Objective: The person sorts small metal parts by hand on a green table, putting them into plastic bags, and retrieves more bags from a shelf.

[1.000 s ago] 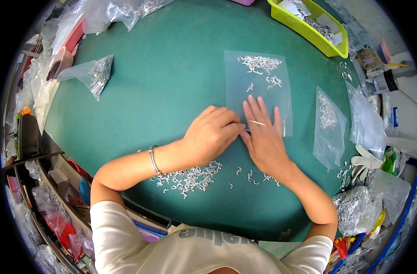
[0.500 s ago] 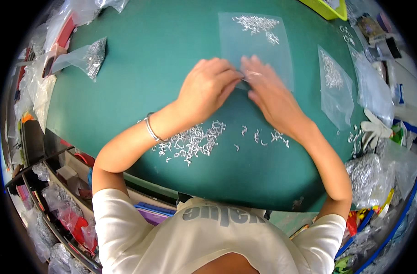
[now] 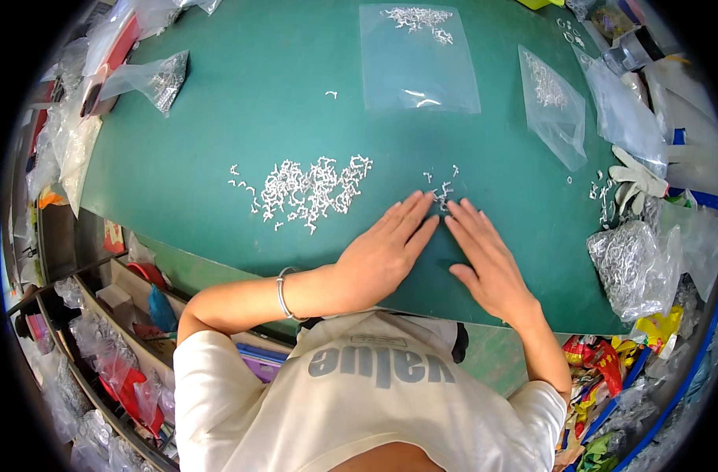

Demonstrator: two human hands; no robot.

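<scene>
Left hand (image 3: 386, 253) and right hand (image 3: 491, 263) are flat, fingers straight; few silvery pieces (image 3: 445, 189) at fingertips. Bigger silvery pile (image 3: 293, 189) ahead-left of left hand, clear bag (image 3: 419, 72) beyond both.

Pieces (image 3: 445, 187) before hands (image 3: 381, 263), pile (image 3: 321, 187) left, bag (image 3: 418, 72) beyond

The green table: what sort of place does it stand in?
Probably a small-parts workshop: loose silvery pieces lie heaped on the table, a bulging clear bag seems full of silvery bits, and a white glove lies at the right.
</scene>
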